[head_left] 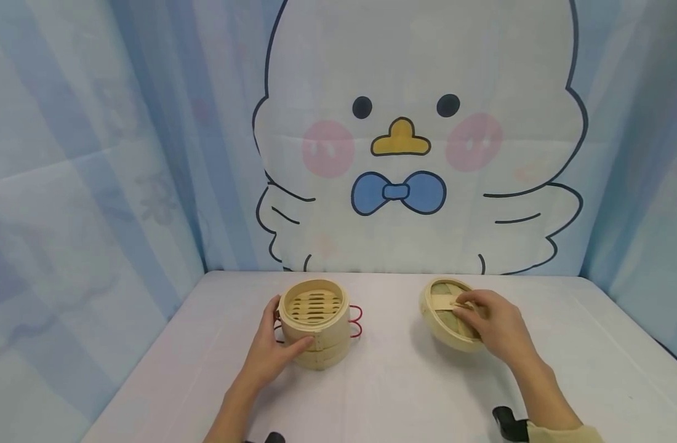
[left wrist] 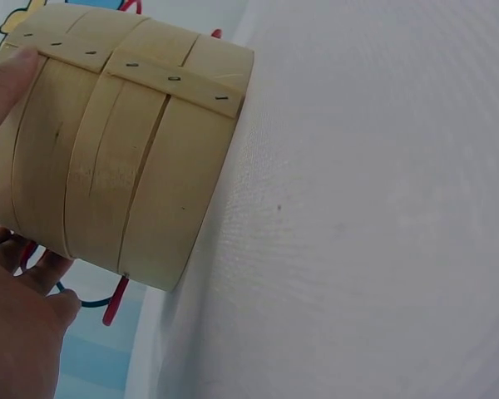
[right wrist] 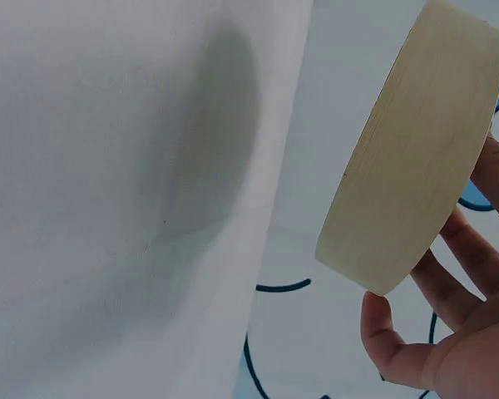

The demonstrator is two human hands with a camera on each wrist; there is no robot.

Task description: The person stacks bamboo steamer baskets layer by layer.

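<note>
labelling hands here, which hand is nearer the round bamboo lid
Right. The right hand pinches the strap on top of the lid, holding it above the table; the left hand is away to the lid's left, gripping the steamer stack.

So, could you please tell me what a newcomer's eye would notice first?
Probably the huge white cartoon bird with a blue bow tie on the cloth backdrop. Below, the left hand holds a round, pale bamboo steamer on the white table; farther right, the right hand holds a tilted, round, pale bamboo lid above the table.
</note>
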